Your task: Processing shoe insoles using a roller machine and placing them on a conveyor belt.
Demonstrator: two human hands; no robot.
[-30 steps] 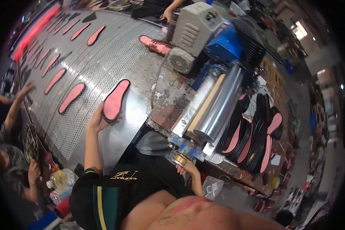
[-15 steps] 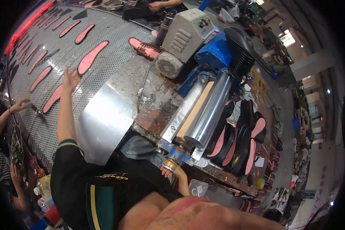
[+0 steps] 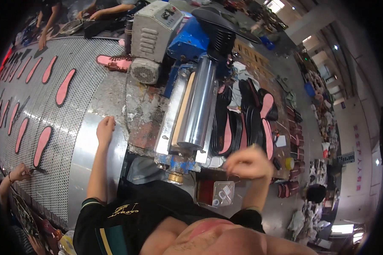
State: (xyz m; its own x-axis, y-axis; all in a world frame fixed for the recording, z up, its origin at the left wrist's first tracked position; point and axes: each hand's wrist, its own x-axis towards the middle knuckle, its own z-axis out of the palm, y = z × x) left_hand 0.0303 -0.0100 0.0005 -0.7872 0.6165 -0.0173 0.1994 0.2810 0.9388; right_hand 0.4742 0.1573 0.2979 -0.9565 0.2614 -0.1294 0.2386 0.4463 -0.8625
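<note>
My left hand (image 3: 106,128) hangs over the smooth metal plate (image 3: 86,148) beside the mesh belt, its fingers curled into a fist with nothing seen in them. Smeared by motion, my right hand (image 3: 249,163) is in the air right of the roller machine, over the table's near edge; how its fingers stand is unclear. Between the hands lies a shiny steel roller (image 3: 199,108) beside a tan roller (image 3: 184,111). Dark-edged pink insoles lie in rows on the mesh belt, the closest insole (image 3: 42,145) left of my left hand.
Black soles and pink pieces (image 3: 244,131) are piled on the table right of the rollers. A grey motor housing (image 3: 151,32) and a brown shoe (image 3: 115,63) are beyond the plate. A clear plastic box (image 3: 222,193) is below the table edge. Co-workers' hands reach over the belt's left and far edges.
My left hand has drawn back from the insoles and curled. My right hand has risen from the brass knob toward the right. The view has swung right.
</note>
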